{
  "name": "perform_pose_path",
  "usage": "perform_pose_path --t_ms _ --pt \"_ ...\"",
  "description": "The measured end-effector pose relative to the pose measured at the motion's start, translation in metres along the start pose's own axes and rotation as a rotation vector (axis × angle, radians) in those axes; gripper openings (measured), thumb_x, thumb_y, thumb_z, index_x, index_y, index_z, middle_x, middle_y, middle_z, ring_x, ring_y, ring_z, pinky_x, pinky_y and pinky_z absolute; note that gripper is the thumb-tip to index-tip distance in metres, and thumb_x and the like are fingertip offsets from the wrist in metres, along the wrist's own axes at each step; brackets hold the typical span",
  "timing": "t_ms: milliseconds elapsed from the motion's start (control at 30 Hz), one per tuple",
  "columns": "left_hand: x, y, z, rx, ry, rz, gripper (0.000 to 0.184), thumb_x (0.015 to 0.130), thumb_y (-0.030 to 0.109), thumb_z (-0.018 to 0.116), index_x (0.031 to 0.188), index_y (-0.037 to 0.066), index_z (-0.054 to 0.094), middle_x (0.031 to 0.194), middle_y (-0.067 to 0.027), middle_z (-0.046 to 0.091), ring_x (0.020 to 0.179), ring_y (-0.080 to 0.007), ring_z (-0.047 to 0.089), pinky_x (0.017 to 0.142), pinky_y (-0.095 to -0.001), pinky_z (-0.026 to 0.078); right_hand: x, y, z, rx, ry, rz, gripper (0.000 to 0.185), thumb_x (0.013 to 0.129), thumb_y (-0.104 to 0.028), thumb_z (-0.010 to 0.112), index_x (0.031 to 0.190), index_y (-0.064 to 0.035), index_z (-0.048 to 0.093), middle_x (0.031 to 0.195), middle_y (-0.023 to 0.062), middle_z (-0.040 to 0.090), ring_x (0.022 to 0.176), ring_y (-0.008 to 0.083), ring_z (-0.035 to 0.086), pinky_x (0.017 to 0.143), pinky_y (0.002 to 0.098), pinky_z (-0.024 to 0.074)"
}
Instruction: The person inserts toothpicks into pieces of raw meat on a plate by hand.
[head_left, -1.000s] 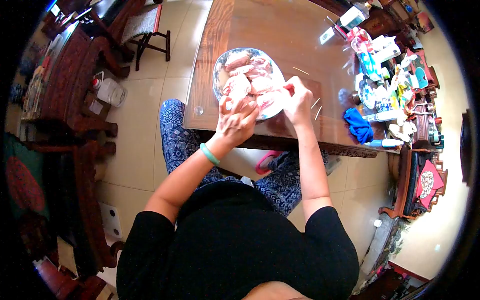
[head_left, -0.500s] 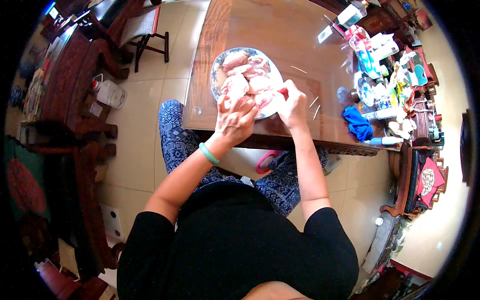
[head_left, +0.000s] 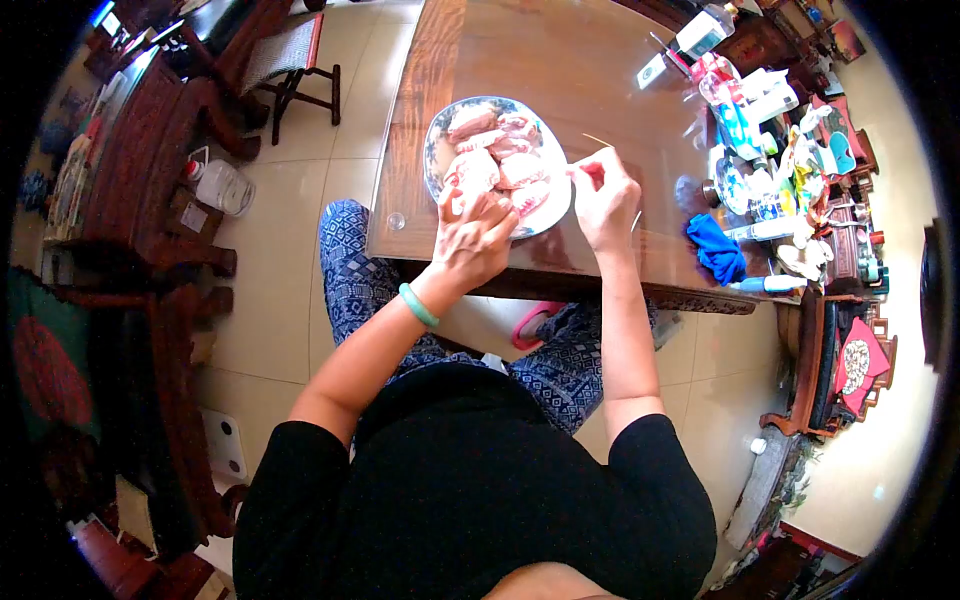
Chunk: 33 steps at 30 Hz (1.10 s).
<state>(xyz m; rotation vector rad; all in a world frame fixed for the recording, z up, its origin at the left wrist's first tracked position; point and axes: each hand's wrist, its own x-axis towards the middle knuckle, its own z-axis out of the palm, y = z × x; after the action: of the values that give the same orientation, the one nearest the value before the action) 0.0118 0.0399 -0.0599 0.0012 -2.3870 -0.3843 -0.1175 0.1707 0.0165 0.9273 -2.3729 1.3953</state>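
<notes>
A white plate with a blue patterned rim [head_left: 556, 165] lies near the table's front edge, holding several pieces of raw pink meat [head_left: 520, 170]. My left hand [head_left: 472, 238], with a pale green bangle at the wrist, is over the near left part of the plate. Its fingers are curled on a piece of meat, which they partly hide. Just off the plate's right rim, my right hand [head_left: 606, 200] has thumb and forefinger pinched together; what they hold is too small to make out. Thin wooden sticks like toothpicks [head_left: 598, 140] lie on the table beyond and beside this hand.
Bottles, packets and a blue cloth [head_left: 714, 248] crowd the right side of the glossy wooden table [head_left: 540, 60]. A small clear disc [head_left: 396, 221] sits at its near left corner. On the floor at left stand a stool [head_left: 290, 60] and a plastic jug [head_left: 222, 188].
My right hand has moved right, from over the plate's right edge to just outside it, now covering part of the sticks. My left hand has stayed almost still on the meat.
</notes>
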Motion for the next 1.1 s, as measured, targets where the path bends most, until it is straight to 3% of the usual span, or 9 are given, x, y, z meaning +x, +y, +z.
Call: perform_pose_path --t_ms 100,167,300,400,433,767,867,900,1100 --pt "0.0 0.002 0.0 -0.003 0.023 -0.003 0.022 0.071 0.012 0.061 0.092 0.015 0.067 0.102 0.0023 0.065 0.107 -0.0172 0.057 0.104 -0.0525 0.024 -0.004 0.005 0.004 -0.128 -0.108 -0.05 0.01 0.079 0.001 0.065 0.081 -0.0001 0.055 0.068 0.0154 0.065 0.061 0.0236 0.066 0.055 0.0337 0.0504" --pt "0.0 0.001 0.002 -0.001 0.018 0.003 0.022 0.072 0.012 0.061 0.093 0.015 0.067 0.102 0.0025 0.065 0.107 -0.0171 0.056 0.104 -0.0526 0.025 -0.007 0.018 0.015 -0.051 -0.111 -0.142 0.011 0.078 0.001 0.066 0.081 -0.0005 0.055 0.068 0.0158 0.065 0.061 0.0254 0.066 0.055 0.0344 0.0506" --pt "-0.001 -0.001 0.0 0.008 -0.018 0.019 0.028 0.069 0.012 0.067 0.097 0.015 0.07 0.108 0.0027 0.067 0.103 -0.0169 0.057 0.104 -0.0499 0.023 0.002 -0.011 0.006 0.016 -0.083 0.05 0.013 0.078 -0.003 0.068 0.082 -0.0009 0.056 0.073 0.018 0.065 0.067 0.0297 0.068 0.06 0.0364 0.052" --pt "-0.004 -0.003 0.005 0.012 0.023 0.03 0.028 0.07 0.011 0.066 0.098 0.015 0.07 0.108 0.0027 0.067 0.102 -0.0164 0.057 0.104 -0.0495 0.023 -0.009 0.007 0.035 -0.061 -0.224 -0.148 0.012 0.078 -0.001 0.068 0.085 0.0003 0.058 0.079 0.0189 0.066 0.07 0.0331 0.066 0.063 0.0387 0.0521" --pt "-0.005 -0.002 0.007 0.006 0.035 0.033 0.025 0.071 0.012 0.064 0.095 0.015 0.069 0.104 0.0027 0.066 0.104 -0.0166 0.057 0.104 -0.0503 0.025 -0.009 0.007 0.036 -0.066 -0.194 -0.217 0.014 0.078 0.0 0.068 0.09 -0.0004 0.061 0.072 0.0164 0.066 0.064 0.0248 0.067 0.06 0.0349 0.0514" --pt "0.002 -0.001 0.002 0.017 0.054 0.028 0.021 0.075 0.013 0.061 0.093 0.015 0.069 0.1 0.0024 0.064 0.106 -0.0161 0.057 0.103 -0.0517 0.026 -0.004 0.005 0.036 -0.003 -0.197 -0.087 0.014 0.079 -0.001 0.069 0.092 0.0009 0.062 0.073 0.0167 0.067 0.062 0.0281 0.067 0.058 0.0356 0.0518" --pt "-0.003 -0.001 0.0 0.024 0.031 0.027 0.023 0.072 0.011 0.062 0.094 0.015 0.069 0.103 0.0019 0.065 0.103 -0.0164 0.058 0.104 -0.0504 0.024 0.004 -0.012 0.026 0.037 -0.109 -0.114 0.012 0.079 0.0 0.068 0.089 0.0011 0.062 0.07 0.0166 0.066 0.061 0.0269 0.066 0.057 0.0339 0.0514" --pt "-0.001 0.0 0.001 0.029 0.032 0.034 0.025 0.07 0.01 0.065 0.094 0.015 0.069 0.105 0.0013 0.067 0.101 -0.0168 0.059 0.104 -0.049 0.023 -0.002 0.005 0.034 -0.102 -0.224 -0.206 0.01 0.079 0.002 0.066 0.086 0.0012 0.06 0.07 0.0158 0.066 0.062 0.0255 0.067 0.057 0.033 0.0516" --pt "-0.005 -0.003 0.006 0.033 0.053 0.041 0.027 0.069 0.011 0.066 0.096 0.016 0.069 0.106 0.0029 0.066 0.101 -0.0153 0.057 0.104 -0.0494 0.023 0.0 0.002 0.03 -0.025 -0.163 -0.156 0.011 0.079 0.0 0.066 0.089 0.0008 0.062 0.073 0.017 0.066 0.064 0.0249 0.067 0.059 0.0345 0.052"
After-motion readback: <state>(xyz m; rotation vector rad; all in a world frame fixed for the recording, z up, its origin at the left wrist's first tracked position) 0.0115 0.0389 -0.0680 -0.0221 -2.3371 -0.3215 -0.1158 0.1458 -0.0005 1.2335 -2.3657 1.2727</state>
